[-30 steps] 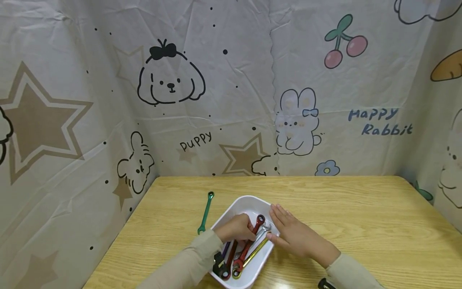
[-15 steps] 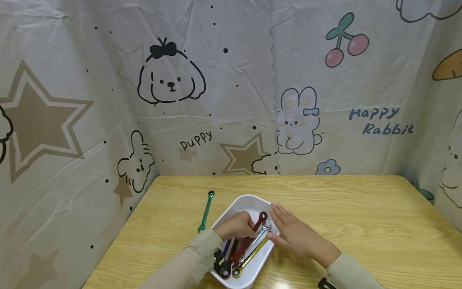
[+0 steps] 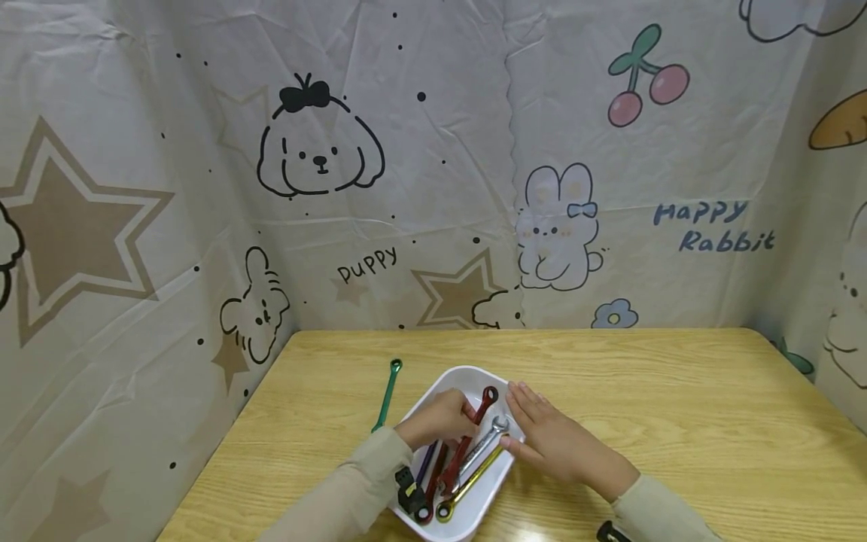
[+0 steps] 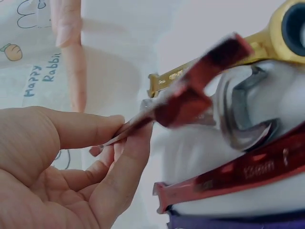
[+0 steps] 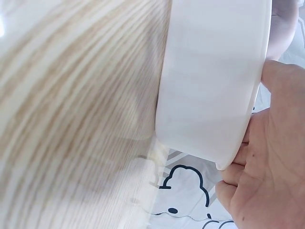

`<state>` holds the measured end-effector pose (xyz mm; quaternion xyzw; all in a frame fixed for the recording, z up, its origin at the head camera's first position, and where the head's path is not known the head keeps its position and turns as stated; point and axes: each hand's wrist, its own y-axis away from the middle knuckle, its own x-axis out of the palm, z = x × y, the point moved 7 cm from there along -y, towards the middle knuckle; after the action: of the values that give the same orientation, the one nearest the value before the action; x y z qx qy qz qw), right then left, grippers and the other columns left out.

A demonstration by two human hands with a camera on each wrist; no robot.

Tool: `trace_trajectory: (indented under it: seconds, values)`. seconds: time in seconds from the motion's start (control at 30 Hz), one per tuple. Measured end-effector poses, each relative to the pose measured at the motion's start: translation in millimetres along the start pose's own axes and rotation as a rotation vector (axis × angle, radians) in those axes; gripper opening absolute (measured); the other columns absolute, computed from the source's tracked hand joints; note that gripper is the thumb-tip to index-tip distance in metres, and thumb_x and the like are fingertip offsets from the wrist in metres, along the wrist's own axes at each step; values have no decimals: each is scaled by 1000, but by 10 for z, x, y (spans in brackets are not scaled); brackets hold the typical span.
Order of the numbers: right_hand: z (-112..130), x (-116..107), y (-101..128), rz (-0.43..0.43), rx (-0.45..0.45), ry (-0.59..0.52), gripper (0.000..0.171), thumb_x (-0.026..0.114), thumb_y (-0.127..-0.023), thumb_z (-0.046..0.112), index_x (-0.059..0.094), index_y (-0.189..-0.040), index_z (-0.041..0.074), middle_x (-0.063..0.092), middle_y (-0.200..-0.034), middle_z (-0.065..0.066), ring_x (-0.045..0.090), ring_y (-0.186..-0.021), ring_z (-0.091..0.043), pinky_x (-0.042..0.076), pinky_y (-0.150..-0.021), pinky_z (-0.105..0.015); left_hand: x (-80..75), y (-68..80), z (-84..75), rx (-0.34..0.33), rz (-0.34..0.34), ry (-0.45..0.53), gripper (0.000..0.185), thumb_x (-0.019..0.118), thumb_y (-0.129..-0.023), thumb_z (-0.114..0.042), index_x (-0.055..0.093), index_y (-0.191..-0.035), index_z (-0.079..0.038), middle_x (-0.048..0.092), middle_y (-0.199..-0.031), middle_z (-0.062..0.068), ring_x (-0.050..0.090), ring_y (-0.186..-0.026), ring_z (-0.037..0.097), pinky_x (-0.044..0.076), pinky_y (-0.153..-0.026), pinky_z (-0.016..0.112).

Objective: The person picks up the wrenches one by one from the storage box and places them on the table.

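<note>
Lying alone on the desk (image 3: pixel 677 406) at the far left, the green wrench (image 3: pixel 387 396) sits outside the white tray (image 3: pixel 447 384), just beside its left rim, and it has not moved over the last second. Next to it the left hand (image 3: pixel 433 421) reaches into the tray with its grip closed on the red wrench (image 3: pixel 470 433), thumb and forefinger pinching the shaft in the left wrist view (image 4: pixel 143 121); compared with a second ago the ring end stands higher and nearer the tray's far rim, so the wrench is tilting up out of the pile rather than lying flat. That suggests the red one is being lifted free. Beneath it the silver wrench (image 3: pixel 489 439), the gold wrench (image 3: pixel 474 482) and a purple one (image 3: pixel 425 465) stay in the tray. On the right, the right hand (image 3: pixel 562 444) has not shifted: its grip is open, fingers straight against the tray's right wall (image 5: pixel 214 95), steadying it.
</note>
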<state>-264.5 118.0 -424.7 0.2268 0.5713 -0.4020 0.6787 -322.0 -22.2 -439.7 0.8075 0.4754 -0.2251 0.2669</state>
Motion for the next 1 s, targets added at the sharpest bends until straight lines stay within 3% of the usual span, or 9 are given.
trace_trajectory:
  seconds: [0.13, 0.33, 0.57, 0.77, 1.0]
  values:
    - [-4, 0, -2, 4, 5, -1, 72, 37, -101, 48, 32, -143, -11, 23, -153, -27, 20, -142, -41, 22, -113, -51, -86, 3, -26, 46, -24, 56, 11, 69, -79, 4, 60, -75, 1, 55, -65, 2, 53, -52, 11, 55, -48, 31]
    - [-7, 3, -3, 4, 10, 8, 73, 37, -101, 49, 32, -143, -10, 22, -153, -26, 20, -142, -40, 22, -113, -50, -258, 42, -88, 44, -26, 131, 9, 69, -83, 0, 61, -84, 2, 56, -69, 3, 53, -54, 10, 53, -47, 27]
    - [-10, 3, 0, 2, 12, 1, 73, 37, -101, 49, 31, -143, -10, 22, -153, -26, 20, -142, -40, 22, -113, -51, -507, 102, -128, 50, -52, 180, 16, 70, -85, -6, 62, -94, 4, 55, -79, 7, 57, -65, 14, 56, -55, 32]
    - [-13, 3, -1, -7, 6, 5, 71, 39, -101, 47, 32, -143, -11, 23, -153, -26, 20, -142, -41, 22, -113, -50, -763, 160, -121, 49, -112, 226, 21, 67, -88, -6, 61, -104, 6, 56, -85, 10, 59, -72, 17, 57, -58, 34]
    - [-19, 11, 3, -4, 7, 3, 72, 38, -101, 48, 31, -143, -11, 22, -153, -26, 20, -142, -41, 21, -114, -50, -1064, 194, 12, 10, -233, 252, 20, 66, -89, -5, 62, -106, 5, 58, -88, 11, 62, -75, 19, 58, -62, 37]
